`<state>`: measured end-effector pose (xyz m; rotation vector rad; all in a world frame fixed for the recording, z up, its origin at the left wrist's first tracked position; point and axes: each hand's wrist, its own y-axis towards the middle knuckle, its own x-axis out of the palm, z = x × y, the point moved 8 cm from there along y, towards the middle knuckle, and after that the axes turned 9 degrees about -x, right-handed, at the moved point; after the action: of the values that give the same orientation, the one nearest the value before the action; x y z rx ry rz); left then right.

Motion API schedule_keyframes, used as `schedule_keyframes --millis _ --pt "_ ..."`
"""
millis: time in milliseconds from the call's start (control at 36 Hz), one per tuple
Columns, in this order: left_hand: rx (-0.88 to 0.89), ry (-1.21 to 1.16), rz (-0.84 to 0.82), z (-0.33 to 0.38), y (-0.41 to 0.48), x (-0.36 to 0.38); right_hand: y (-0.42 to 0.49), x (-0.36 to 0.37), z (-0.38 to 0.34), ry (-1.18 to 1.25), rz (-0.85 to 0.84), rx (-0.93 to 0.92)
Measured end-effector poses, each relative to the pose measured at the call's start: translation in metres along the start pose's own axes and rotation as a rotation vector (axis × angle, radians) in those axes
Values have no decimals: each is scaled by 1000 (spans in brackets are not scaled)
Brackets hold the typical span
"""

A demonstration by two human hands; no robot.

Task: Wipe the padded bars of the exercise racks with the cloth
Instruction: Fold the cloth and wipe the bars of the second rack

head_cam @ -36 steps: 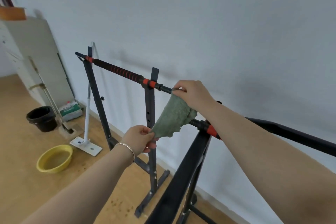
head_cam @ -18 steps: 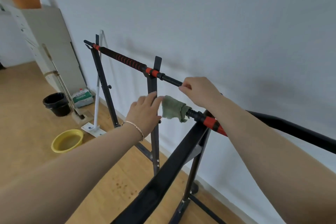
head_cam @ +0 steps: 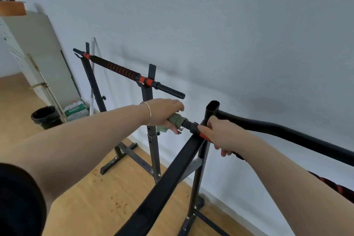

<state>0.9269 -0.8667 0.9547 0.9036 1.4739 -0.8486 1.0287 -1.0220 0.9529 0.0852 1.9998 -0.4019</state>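
The cloth [head_cam: 177, 120] has passed to the left hand [head_cam: 164, 114], which now clamps it round the near end of the bar [head_cam: 188, 125]. The right hand [head_cam: 222, 136] has shifted to grip the bar at the rack [head_cam: 199, 174], so wiping can begin.

Two hands [head_cam: 164, 111] [head_cam: 224, 136], one cloth [head_cam: 177, 119], two padded bars [head_cam: 118, 68] [head_cam: 189, 125], and, left of the bars, one bucket [head_cam: 47, 122] and one bag [head_cam: 75, 110].
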Motion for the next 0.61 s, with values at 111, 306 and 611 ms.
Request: schedule_keyframes --millis 111,306,611 --pt "61 173 -22 -5 -4 11 2 2 3 -21 -52 20" --pt "150 376 96 6 -3 12 2 7 -3 -101 -30 -38" --pt "-45 -5 -129 2 12 7 10 0 -6 -135 140 -139"
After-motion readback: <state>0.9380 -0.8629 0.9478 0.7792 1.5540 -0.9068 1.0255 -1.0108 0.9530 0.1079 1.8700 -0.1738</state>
